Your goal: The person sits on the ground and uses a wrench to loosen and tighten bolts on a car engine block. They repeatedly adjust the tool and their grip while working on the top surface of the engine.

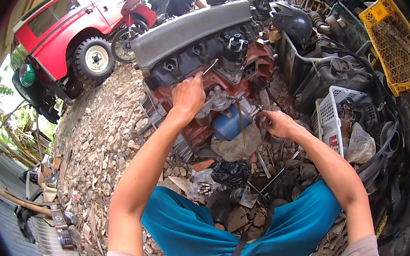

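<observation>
Teal trousers (190,228) are spreading before the engine (193,55) sitting over stony ground (106,105) — the left hand (188,96) is gripping a slim metal tool (211,66), the right hand (277,123) is curling near the blue canister (227,125), its hold unclear.

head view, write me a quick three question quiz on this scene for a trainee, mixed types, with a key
1. Multiple choice: What colour is the cylinder low on the near side of the engine?
A) green
B) blue
C) white

2. True or false: The left hand is nearer the grey cover than the right hand is.

3. Fill the gap: In the picture, the red car stands to the ____ of the engine (left or right).

Key: 1. B; 2. True; 3. left
</observation>
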A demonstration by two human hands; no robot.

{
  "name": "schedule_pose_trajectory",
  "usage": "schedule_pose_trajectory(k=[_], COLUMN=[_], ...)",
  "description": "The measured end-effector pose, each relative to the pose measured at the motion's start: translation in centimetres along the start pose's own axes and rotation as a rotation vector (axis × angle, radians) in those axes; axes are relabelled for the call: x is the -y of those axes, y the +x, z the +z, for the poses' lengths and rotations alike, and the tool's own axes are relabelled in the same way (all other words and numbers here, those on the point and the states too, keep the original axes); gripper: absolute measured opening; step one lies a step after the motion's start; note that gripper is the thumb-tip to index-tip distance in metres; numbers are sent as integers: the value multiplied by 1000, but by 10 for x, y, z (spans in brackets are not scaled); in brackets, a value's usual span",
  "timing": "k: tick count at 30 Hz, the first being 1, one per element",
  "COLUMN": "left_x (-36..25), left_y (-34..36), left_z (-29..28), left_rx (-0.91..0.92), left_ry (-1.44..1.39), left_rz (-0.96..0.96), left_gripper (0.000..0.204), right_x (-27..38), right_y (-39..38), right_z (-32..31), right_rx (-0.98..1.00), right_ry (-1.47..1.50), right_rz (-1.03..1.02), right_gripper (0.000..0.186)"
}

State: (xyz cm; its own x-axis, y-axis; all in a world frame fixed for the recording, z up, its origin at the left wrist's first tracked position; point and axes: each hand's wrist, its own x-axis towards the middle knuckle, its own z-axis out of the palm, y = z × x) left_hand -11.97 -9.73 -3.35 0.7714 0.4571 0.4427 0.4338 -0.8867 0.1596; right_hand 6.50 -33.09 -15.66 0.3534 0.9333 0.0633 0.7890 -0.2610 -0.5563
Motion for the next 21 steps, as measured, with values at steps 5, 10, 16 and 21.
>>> schedule_pose_trajectory(k=[5, 10, 16, 21], left_x=[0, -23, -35, -44], left_y=[-10, -11, -3, -5], left_z=[12, 21, 28, 30], left_rx=[-10, 65, 12, -44], left_ry=[74, 54, -87, -132], left_rz=[-44, -137, -202, -243], left_gripper=[43, 45, 28, 29], right_x=[3, 11, 38, 54], right_y=[5, 16, 42, 49], right_z=[5, 5, 9, 14], right_rx=[11, -135, -415, -432], right_ry=[-27, 39, 282, 267], right_rz=[8, 11, -65, -83], right_gripper=[39, 35, 28, 27])
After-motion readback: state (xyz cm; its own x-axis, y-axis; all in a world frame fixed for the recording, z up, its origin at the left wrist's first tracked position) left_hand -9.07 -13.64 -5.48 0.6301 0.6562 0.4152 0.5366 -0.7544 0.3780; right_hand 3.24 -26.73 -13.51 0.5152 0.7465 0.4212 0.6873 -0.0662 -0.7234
